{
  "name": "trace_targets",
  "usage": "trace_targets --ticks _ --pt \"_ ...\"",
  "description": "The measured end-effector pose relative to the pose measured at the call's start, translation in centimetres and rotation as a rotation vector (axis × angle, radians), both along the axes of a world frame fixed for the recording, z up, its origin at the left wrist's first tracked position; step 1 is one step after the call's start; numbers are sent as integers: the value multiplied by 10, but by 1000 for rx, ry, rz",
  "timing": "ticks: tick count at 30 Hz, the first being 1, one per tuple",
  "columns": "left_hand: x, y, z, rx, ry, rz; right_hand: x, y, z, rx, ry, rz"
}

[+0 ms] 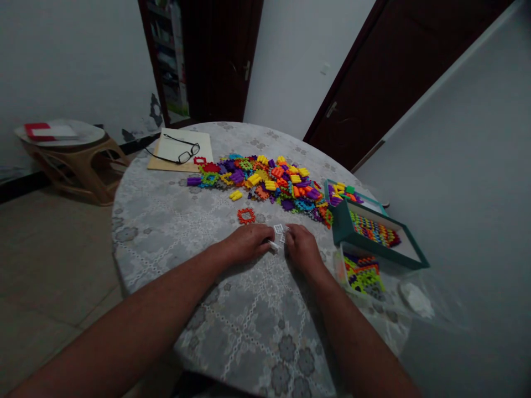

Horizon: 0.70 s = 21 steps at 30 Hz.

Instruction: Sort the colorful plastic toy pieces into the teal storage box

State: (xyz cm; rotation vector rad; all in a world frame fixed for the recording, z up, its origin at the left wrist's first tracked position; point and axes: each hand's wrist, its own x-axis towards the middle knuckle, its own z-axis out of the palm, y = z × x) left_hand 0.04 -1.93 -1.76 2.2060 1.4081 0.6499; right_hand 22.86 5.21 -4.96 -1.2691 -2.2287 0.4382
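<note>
Both my hands rest on the round table [166, 232] near its middle, fingers curled together around small white plastic pieces [279, 235]. My left hand [246, 243] pinches one side of the white pieces and my right hand [302, 249] pinches the other. Just beyond my fingers lies a red square frame piece [246, 215]. Farther back spreads a pile of colourful interlocking blocks [265, 179] in yellow, purple, orange, green and blue.
A teal box [375, 243] with an assembled colourful panel sits at the right, with a clear tray of blocks [363, 273] in front. Glasses [182, 152] lie on a notepad [166, 157] at the back. A low wooden stool [78, 160] stands left. Doors behind.
</note>
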Motion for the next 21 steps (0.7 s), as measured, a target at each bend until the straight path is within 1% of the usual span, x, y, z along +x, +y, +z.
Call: trace_targets --ticks 3,5,9,13,19,21 --pt "1 0 -1 -15 -2 20 1 -4 3 -133 231 -86" --pt "1 0 0 -27 4 26 0 -13 6 -162 315 -93" --pt "1 0 1 -42 -2 35 -6 -30 14 -97 246 31" --pt "-1 0 -1 -63 -56 44 -13 -34 20 -55 181 159" --pt "-3 3 -9 -85 -90 84 -11 -33 22 -83 174 206" --pt "-3 4 -10 -85 -102 75 -10 -34 23 -93 168 226"
